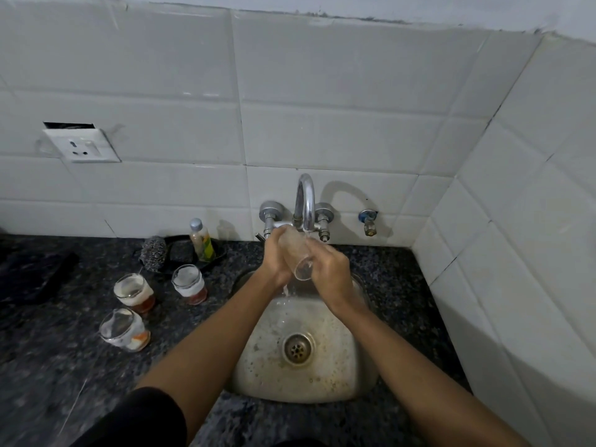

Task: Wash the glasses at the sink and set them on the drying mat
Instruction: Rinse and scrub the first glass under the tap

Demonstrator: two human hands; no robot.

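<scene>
Glass (298, 256), wet, slippery, fragile, light, is gripped by both hands, left hand (274, 258) and right hand (329, 272), mid-frame under tap (304, 204); best held round the wall.

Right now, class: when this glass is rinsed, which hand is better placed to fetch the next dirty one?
Probably the left hand. The three dirty glasses stand on the counter left of the sink, on its side; the right hand would have to cross over.
</scene>
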